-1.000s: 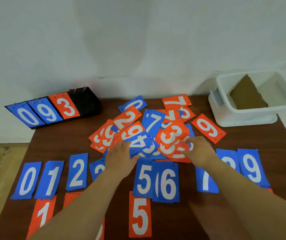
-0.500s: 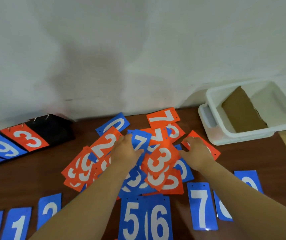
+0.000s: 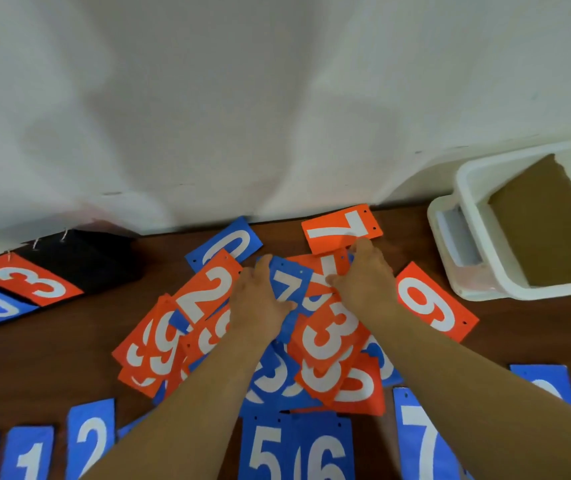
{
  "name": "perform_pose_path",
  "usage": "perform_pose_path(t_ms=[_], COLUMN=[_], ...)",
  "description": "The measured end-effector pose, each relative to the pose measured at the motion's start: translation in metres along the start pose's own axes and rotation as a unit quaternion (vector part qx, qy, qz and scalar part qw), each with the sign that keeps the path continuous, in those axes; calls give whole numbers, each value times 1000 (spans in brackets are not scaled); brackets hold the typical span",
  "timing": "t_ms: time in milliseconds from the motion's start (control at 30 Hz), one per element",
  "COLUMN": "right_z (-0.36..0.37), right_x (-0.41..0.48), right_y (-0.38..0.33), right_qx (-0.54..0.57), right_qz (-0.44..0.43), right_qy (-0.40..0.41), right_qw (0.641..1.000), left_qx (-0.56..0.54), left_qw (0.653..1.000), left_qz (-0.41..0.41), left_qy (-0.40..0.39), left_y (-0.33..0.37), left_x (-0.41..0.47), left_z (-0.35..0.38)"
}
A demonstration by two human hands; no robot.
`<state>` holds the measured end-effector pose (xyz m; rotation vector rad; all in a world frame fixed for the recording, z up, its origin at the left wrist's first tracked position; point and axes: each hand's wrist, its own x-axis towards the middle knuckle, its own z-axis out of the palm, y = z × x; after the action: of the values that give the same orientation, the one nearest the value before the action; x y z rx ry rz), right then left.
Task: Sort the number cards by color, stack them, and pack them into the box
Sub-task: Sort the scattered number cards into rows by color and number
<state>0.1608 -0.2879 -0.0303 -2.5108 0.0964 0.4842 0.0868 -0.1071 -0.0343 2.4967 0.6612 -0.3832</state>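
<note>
A loose pile of orange and blue number cards [image 3: 332, 327] covers the middle of the brown table [image 3: 52, 358]. My left hand [image 3: 260, 299] rests on the pile, its fingers lying over a blue 7 card [image 3: 291, 289] beside an orange 2 card [image 3: 208, 289]. My right hand [image 3: 363, 275] lies flat on the far part of the pile, with its fingertips touching the near edge of an orange 7 card [image 3: 341, 228]. An orange 9 card [image 3: 429, 303] lies just right of that hand. The white box [image 3: 464, 188] stands at the far right.
A brown cardboard sheet [image 3: 540, 223] leans inside the box, which sits on a white lid [image 3: 440, 220]. Blue cards 0, 1, 2, 5, 6 and 7 [image 3: 311, 448] lie in a row along the near edge. A black scoreboard stand [image 3: 80, 261] with an orange 3 is at the far left.
Both hands have slid farther across the pile toward the wall. The right hand now reaches the orange 7 card. The view has moved closer and tilted up.
</note>
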Motion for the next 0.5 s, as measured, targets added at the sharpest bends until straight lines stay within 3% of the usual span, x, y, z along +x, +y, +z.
perform_pose_path(t_ms=[200, 367, 500], right_z=[-12, -39, -60], right_x=[-5, -17, -33], right_y=[5, 20, 27], right_qx=[82, 78, 52], right_qz=[14, -5, -29], right_qy=[-2, 17, 66], right_qw=[997, 997, 996], left_qx=[-80, -175, -175], left_qw=[995, 978, 968], left_qz=[33, 77, 125], left_qy=[54, 79, 129], left_y=[8, 21, 29], left_x=[-5, -13, -27], left_z=[-13, -35, -55])
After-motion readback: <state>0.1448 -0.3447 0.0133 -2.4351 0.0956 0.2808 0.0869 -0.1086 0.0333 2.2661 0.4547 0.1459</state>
